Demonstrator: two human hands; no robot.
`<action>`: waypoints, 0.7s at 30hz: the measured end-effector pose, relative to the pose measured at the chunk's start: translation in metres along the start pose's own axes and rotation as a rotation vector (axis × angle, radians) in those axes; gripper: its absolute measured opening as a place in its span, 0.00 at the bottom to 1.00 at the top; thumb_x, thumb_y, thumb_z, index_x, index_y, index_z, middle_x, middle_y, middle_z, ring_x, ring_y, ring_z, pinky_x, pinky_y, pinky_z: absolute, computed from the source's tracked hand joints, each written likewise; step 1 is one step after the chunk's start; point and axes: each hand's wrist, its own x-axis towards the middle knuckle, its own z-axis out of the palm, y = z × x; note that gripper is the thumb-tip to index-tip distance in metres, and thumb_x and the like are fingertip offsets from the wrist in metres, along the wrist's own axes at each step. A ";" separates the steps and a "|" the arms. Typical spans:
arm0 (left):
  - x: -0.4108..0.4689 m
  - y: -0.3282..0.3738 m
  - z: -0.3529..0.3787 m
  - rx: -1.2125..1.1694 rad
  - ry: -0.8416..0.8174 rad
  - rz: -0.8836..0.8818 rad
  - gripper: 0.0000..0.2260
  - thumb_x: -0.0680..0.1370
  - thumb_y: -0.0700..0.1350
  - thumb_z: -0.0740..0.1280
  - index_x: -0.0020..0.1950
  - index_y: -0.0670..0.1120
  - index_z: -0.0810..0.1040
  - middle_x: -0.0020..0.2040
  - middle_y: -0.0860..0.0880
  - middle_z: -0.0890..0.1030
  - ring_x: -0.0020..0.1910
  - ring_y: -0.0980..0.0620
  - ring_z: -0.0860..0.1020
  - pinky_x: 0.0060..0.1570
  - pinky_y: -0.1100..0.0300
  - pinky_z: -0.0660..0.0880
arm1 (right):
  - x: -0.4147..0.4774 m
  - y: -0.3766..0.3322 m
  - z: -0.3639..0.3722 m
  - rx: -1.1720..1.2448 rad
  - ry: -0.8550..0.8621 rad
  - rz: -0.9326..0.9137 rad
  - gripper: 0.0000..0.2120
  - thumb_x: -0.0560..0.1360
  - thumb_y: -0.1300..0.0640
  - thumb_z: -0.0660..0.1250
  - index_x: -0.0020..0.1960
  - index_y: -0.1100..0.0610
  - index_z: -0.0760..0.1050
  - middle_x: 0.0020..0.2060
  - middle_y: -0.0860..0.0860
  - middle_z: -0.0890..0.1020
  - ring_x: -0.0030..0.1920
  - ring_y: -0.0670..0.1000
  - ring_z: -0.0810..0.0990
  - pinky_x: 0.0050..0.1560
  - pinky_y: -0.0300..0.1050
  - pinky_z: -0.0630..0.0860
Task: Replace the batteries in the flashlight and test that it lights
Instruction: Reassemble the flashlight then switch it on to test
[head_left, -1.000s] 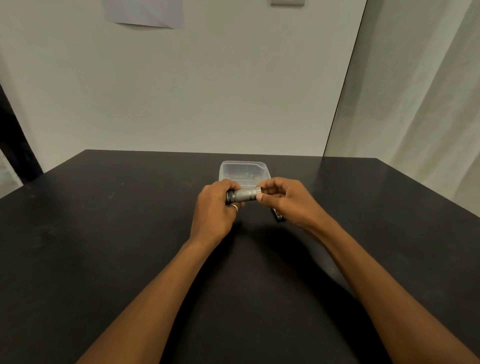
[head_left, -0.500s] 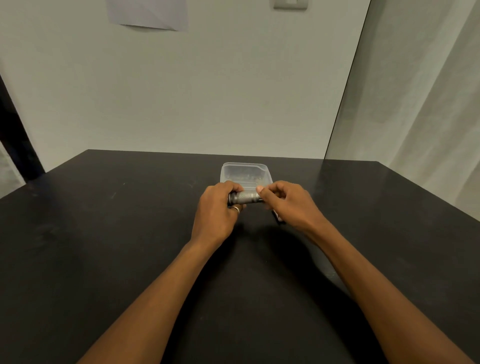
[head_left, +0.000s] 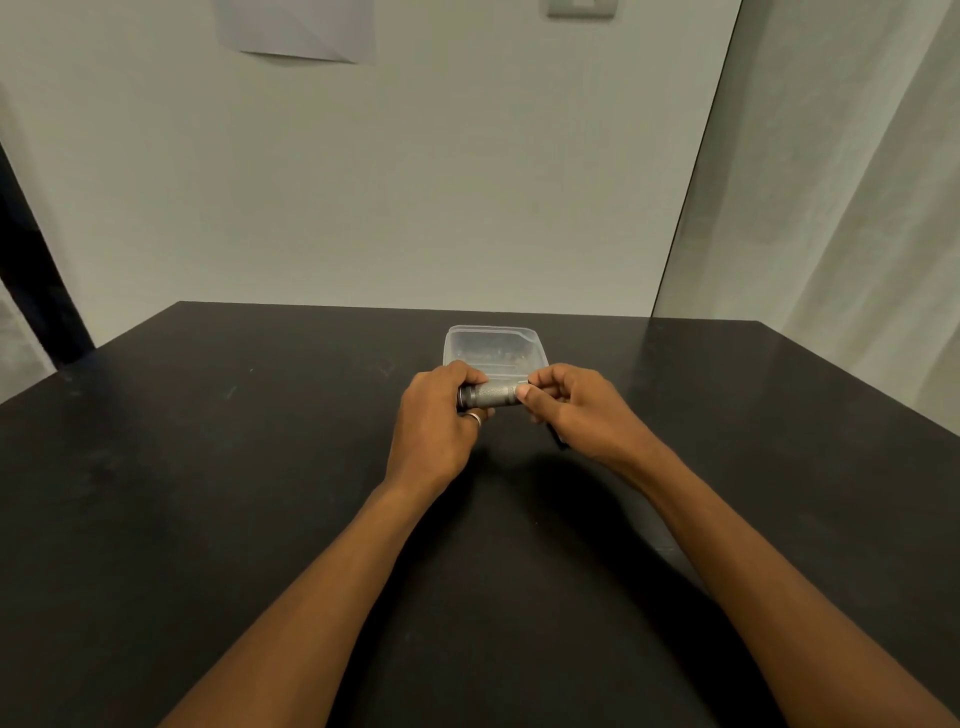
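Observation:
A small grey metal flashlight (head_left: 491, 395) lies level between both hands, just above the black table (head_left: 208, 467). My left hand (head_left: 436, 423), with a ring on one finger, grips its left end. Thumb and fingers of my right hand (head_left: 569, 408) pinch its right end, which they hide. A small dark object (head_left: 556, 435) shows on the table under my right hand; I cannot tell what it is.
A clear plastic container (head_left: 493, 347) stands on the table right behind the hands, with small items in its far part. A wall rises behind the table, with a curtain at the right. The table's far edge is close to the container.
Both hands keep hold of the flashlight. My right hand's fingers have shifted on the right end, and less of its bright rim shows. The hands stay in nearly the same place.

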 end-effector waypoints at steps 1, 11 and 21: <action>0.000 0.000 0.000 0.000 -0.001 0.002 0.12 0.72 0.38 0.77 0.51 0.50 0.81 0.46 0.53 0.81 0.47 0.57 0.76 0.42 0.72 0.69 | 0.000 0.000 0.000 -0.002 0.000 0.008 0.08 0.80 0.49 0.68 0.52 0.54 0.80 0.37 0.48 0.83 0.29 0.37 0.76 0.36 0.35 0.71; -0.001 0.002 -0.001 -0.001 0.003 0.080 0.14 0.71 0.38 0.78 0.53 0.50 0.83 0.48 0.56 0.81 0.49 0.57 0.75 0.45 0.71 0.70 | -0.004 -0.011 0.001 0.165 -0.052 0.056 0.09 0.80 0.52 0.68 0.58 0.54 0.78 0.43 0.52 0.88 0.41 0.47 0.87 0.32 0.36 0.75; 0.008 0.012 -0.012 -0.729 -0.044 -0.495 0.33 0.70 0.48 0.80 0.70 0.44 0.70 0.61 0.52 0.81 0.59 0.54 0.81 0.57 0.62 0.78 | -0.004 -0.012 -0.003 0.476 0.094 0.044 0.09 0.82 0.61 0.66 0.60 0.63 0.79 0.45 0.60 0.85 0.41 0.49 0.84 0.47 0.41 0.84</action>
